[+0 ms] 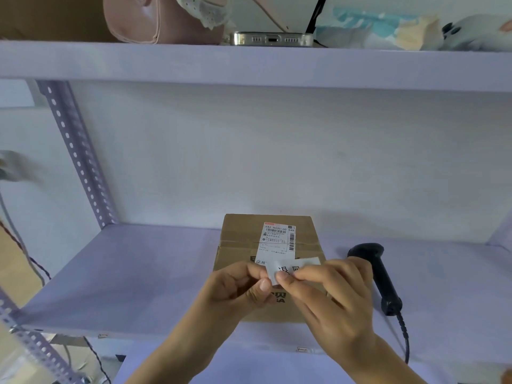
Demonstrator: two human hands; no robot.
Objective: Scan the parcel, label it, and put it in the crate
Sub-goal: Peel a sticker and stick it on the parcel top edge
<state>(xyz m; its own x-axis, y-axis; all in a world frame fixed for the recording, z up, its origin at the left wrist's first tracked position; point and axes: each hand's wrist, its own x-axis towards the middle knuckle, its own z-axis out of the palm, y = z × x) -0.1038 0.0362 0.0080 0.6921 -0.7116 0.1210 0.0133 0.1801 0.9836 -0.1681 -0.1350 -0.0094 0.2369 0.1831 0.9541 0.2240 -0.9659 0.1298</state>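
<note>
A brown cardboard parcel lies flat on the lower shelf, with a printed shipping slip stuck on its top. Just above the parcel's near half, both hands pinch a small white label with black characters. My left hand holds the label's left edge between thumb and fingers. My right hand grips its lower right part. A black handheld scanner lies on the shelf to the right of the parcel, its cable trailing off the front edge. No crate is in view.
An upper shelf carries a pink bag, a phone and soft packets. A perforated metal upright stands at the left. Cardboard and cables sit at the lower left.
</note>
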